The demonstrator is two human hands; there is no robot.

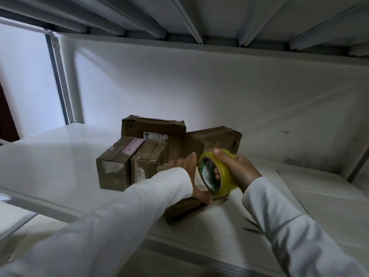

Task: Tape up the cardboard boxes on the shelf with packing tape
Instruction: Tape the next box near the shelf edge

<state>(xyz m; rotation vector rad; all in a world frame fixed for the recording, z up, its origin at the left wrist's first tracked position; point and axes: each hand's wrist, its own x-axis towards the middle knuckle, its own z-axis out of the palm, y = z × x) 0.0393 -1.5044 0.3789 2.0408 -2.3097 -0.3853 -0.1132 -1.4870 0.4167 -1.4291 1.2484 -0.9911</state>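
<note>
Several brown cardboard boxes sit on a white shelf [50,156]. My right hand [238,170] grips a yellowish roll of packing tape [219,172], fingers through its core. My left hand [188,166] lies with straight fingers against the side of a near box [183,209], which my white sleeve mostly hides. Behind it stand a small box with a pink label [115,160], a narrow box [148,158], a larger box with a white label [153,128] and a box at the back right [219,136].
The shelf's white back wall [219,92] rises behind the boxes. An upper shelf with metal ribs [189,19] hangs close overhead. A white post [67,80] stands at the back left. Dark scraps [252,224] lie on the shelf near my right sleeve.
</note>
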